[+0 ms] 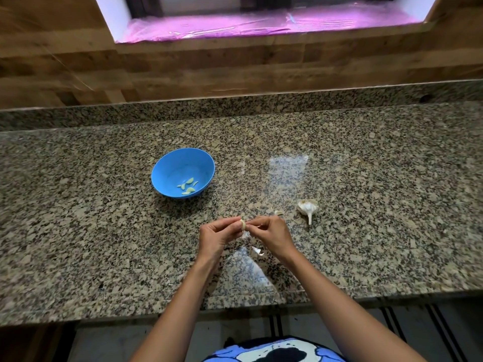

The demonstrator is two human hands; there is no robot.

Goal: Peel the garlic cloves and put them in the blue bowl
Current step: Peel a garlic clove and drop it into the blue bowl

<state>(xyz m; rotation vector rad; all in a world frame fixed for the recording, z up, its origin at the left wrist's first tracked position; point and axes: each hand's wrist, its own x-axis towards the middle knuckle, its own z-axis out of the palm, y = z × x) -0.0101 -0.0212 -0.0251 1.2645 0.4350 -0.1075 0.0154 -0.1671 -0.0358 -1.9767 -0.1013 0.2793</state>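
While the left hand [218,235] pinches a garlic clove [242,225], the right hand [271,235] pinches its skin. Peeled cloves [188,186] lie in the blue bowl [170,165].

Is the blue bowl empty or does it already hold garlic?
Not empty. The blue bowl stands upright on the granite counter with a few peeled garlic cloves lying in its bottom.

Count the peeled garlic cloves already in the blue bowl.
4, roughly: pale peeled cloves clustered low on the near-right inside of the blue bowl. They overlap, so another may be hidden.
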